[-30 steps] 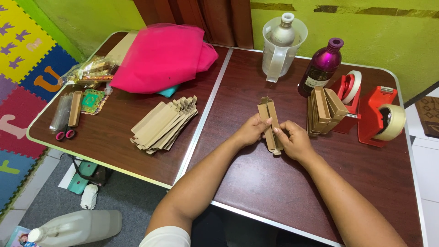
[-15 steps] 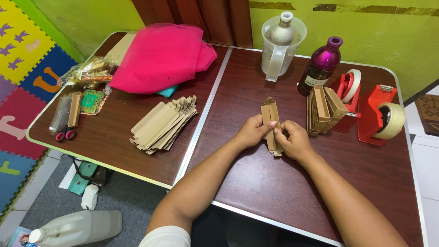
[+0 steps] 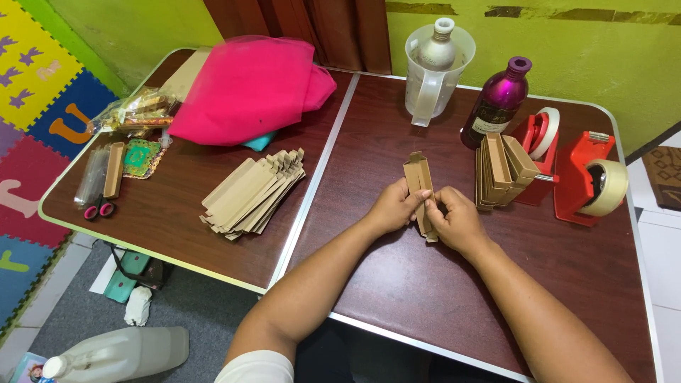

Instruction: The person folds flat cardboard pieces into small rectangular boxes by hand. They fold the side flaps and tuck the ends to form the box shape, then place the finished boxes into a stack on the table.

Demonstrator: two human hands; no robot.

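- Nearest the camera: both forearms come in over the front edge of the dark brown folding table (image 3: 397,284) and meet near its middle.
- Left hand (image 3: 392,207) is closed on the left edge of a narrow flat cardboard sleeve (image 3: 420,186), fingers curled round it, thumb on top. It appears to steady the piece.
- Right hand (image 3: 457,220) is closed on the lower right part of the same sleeve, fingertips pinched at its edge as if pressing a fold. Lower end of the sleeve is hidden between the hands.
- The sleeve stands out from between the two hands, upper end pointing away from the person, lower end at or near the table top. Held at both sides, likely so the creases can be worked.
- Left of the hands, across the table's middle seam: a fanned stack of flat cardboard blanks (image 3: 252,191), well apart from the left hand but within reach.
- Just beyond the right hand: a row of folded cardboard boxes (image 3: 500,170) standing on edge, leaning against a red tape dispenser (image 3: 589,181) with a roll of clear tape.
- Farther back: a purple bottle (image 3: 499,103) and a clear plastic jug (image 3: 431,71) with a bottle inside.
- Far left: a pink cloth (image 3: 248,89), small packets and scissors beside it.
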